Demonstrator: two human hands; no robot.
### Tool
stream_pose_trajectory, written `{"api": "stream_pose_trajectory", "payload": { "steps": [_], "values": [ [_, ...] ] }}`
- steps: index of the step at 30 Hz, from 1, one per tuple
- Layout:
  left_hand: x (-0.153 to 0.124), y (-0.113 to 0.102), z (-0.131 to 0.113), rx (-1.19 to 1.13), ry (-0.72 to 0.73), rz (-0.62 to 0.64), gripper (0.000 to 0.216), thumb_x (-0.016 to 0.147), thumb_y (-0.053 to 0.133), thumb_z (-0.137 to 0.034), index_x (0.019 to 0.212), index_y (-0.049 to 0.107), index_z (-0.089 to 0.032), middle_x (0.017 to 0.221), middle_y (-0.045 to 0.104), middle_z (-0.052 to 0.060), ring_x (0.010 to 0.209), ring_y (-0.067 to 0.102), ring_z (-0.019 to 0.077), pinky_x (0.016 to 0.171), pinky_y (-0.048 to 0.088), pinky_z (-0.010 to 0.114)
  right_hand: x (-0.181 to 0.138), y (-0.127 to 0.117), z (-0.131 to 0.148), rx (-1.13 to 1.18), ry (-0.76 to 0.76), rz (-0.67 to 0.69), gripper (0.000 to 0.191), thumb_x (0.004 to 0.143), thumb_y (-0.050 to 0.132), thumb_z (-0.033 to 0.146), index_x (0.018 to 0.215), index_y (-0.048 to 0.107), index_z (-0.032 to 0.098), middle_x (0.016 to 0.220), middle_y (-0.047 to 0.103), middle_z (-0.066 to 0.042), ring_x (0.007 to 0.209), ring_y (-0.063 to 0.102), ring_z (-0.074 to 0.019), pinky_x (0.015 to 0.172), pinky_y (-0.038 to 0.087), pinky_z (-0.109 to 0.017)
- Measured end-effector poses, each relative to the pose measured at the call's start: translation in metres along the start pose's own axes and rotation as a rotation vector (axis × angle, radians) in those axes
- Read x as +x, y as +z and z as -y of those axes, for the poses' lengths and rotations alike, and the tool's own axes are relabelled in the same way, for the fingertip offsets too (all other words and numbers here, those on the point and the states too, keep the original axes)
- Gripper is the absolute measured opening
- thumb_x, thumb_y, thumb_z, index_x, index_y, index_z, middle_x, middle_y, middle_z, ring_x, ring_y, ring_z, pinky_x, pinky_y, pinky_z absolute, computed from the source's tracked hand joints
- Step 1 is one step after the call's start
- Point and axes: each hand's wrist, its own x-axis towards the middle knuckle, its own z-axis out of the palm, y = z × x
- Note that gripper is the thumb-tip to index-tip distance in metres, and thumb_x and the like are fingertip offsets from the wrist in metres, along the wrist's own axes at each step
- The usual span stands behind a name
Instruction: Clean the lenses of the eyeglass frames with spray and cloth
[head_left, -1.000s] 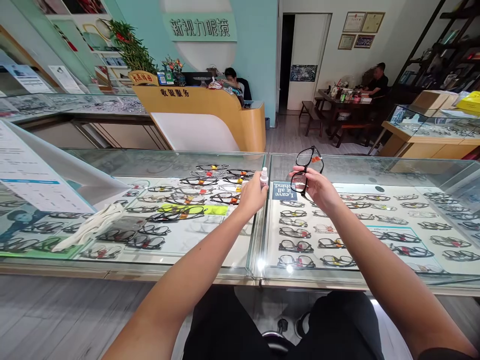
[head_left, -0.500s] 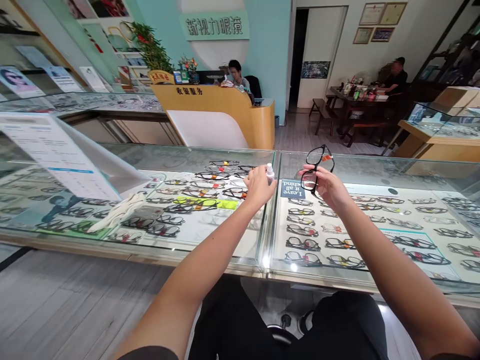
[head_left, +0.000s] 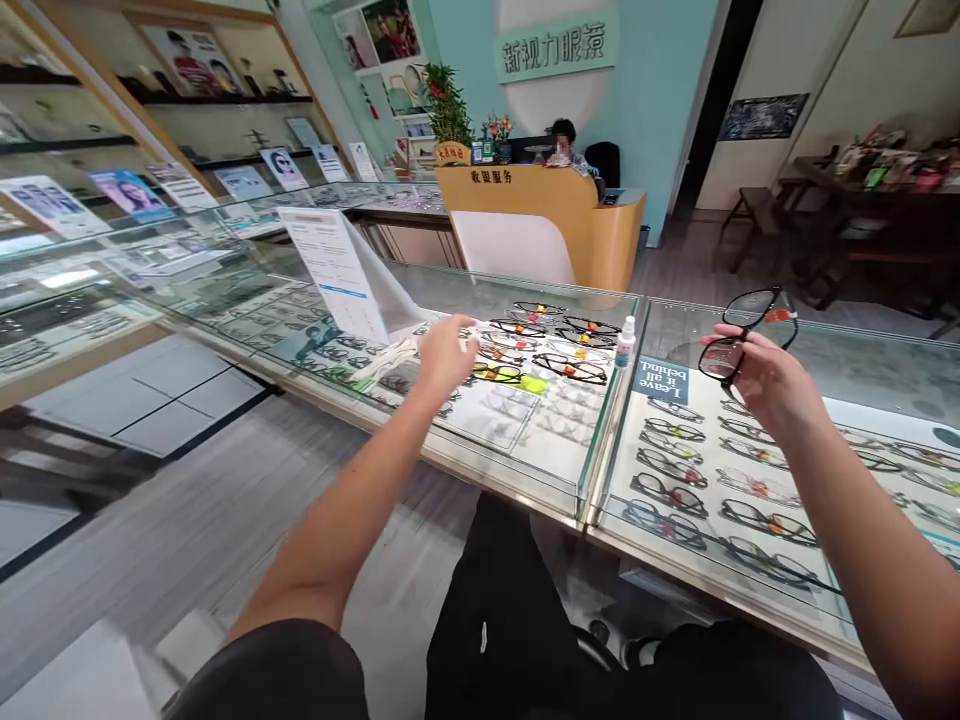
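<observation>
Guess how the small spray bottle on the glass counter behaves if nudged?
The spray bottle stands upright, tall and narrow on a small base, so a nudge near its cap would probably tip it. The glass counter beneath looks smooth, so a low push likely slides it. Small and plastic-looking, it is probably light.

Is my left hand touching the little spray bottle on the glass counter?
Apart. The head view shows the spray bottle standing alone on the glass counter, with a clear gap to the left hand near the white cloth.

Head camera (worn) looks forward, downward, close over glass counter [head_left: 487, 472].
</observation>
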Motion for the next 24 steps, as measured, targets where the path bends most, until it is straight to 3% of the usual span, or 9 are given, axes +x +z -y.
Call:
{"api": "stream_pose_trajectory", "payload": {
  "steps": [2,4,8,12,17,21,24],
  "values": [
    [0.016,-0.012,0.055,0.1,-0.191,0.026,0.035,0.1,0.052,-0.018,0.131,0.067,-0.02,0.14,0.07,0.01,0.129,0.062,0.0279,0.114,0.04,0.039,-0.001,0.001,0.001,-0.009,-0.008,-0.01,0.036,0.09,0.071,0.035,0.122,0.082,0.022,0.126,0.08,-0.014,0.102,0.073,-0.0234,0.092,0.055,-0.035],
    [0.025,-0.023,0.099,0.153,-0.312,0.002,0.035,0.098,0.053,-0.017,0.13,0.066,-0.012,0.139,0.069,0.019,0.128,0.061,0.0329,0.112,0.041,0.043,-0.002,0.002,0.002,-0.022,-0.015,-0.021,0.035,0.09,0.071,0.035,0.12,0.083,0.024,0.125,0.08,-0.014,0.104,0.073,-0.0246,0.093,0.054,-0.036],
    [0.025,-0.037,0.148,0.176,-0.445,0.035,0.036,0.093,0.061,-0.021,0.125,0.066,-0.006,0.122,0.072,0.024,0.119,0.063,0.0372,0.104,0.045,0.045,-0.001,0.0,0.0,-0.041,-0.002,-0.031,0.034,0.089,0.071,0.037,0.119,0.084,0.026,0.124,0.08,-0.015,0.108,0.073,-0.0275,0.095,0.054,-0.039],
    [0.03,-0.037,0.167,0.124,-0.446,0.131,0.039,0.085,0.067,-0.02,0.122,0.069,-0.01,0.105,0.075,0.013,0.115,0.064,0.0311,0.101,0.046,0.034,-0.001,-0.001,-0.002,-0.066,0.01,-0.039,0.034,0.088,0.071,0.038,0.118,0.084,0.027,0.127,0.08,-0.015,0.109,0.074,-0.0287,0.096,0.054,-0.042],
    [0.04,-0.037,0.174,0.034,-0.469,0.226,0.024,0.076,0.073,-0.02,0.1,0.073,-0.017,0.075,0.065,0.002,0.089,0.066,0.0252,0.081,0.047,0.028,-0.002,0.0,-0.003,-0.075,0.013,-0.037,0.034,0.087,0.072,0.038,0.117,0.084,0.027,0.124,0.08,-0.015,0.108,0.074,-0.0291,0.095,0.055,-0.042],
    [0.038,-0.037,0.172,-0.022,-0.508,0.187,0.014,0.074,0.075,-0.018,0.086,0.068,-0.017,0.074,0.064,0.003,0.088,0.064,0.0252,0.082,0.046,0.03,-0.003,0.001,-0.002,-0.076,0.013,-0.032,0.034,0.088,0.073,0.038,0.118,0.085,0.028,0.125,0.08,-0.015,0.112,0.073,-0.0298,0.097,0.054,-0.043],
    [0.036,-0.04,0.165,-0.1,-0.545,0.126,0.017,0.077,0.073,-0.018,0.093,0.066,-0.016,0.079,0.067,0.004,0.089,0.064,0.0234,0.082,0.048,0.031,-0.004,0.002,0.0,-0.096,0.007,-0.033,0.034,0.088,0.073,0.04,0.118,0.085,0.028,0.124,0.081,-0.014,0.114,0.072,-0.0307,0.098,0.053,-0.045]
  ]
}}
